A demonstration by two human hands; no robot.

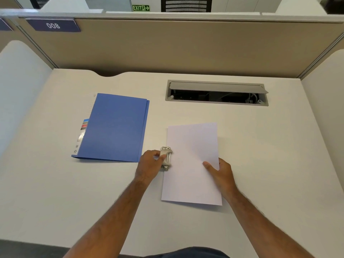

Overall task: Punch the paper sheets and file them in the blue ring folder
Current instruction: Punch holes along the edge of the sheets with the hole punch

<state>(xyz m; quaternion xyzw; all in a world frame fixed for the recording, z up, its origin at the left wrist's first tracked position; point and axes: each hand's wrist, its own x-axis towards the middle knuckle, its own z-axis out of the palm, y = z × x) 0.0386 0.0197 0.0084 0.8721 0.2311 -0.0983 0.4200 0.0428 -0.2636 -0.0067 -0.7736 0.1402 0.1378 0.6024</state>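
Observation:
White paper sheets lie on the desk in front of me. A small metal hole punch sits over the middle of their left edge. My left hand grips the punch, thumb on its top. My right hand holds the right edge of the sheets, thumb on top of the paper. The blue ring folder lies shut on the desk to the left, apart from both hands, with a printed label strip along its left side.
A grey cable hatch stands open in the desk behind the paper. Beige partition walls close off the back and both sides. The desk's front edge runs close to my body.

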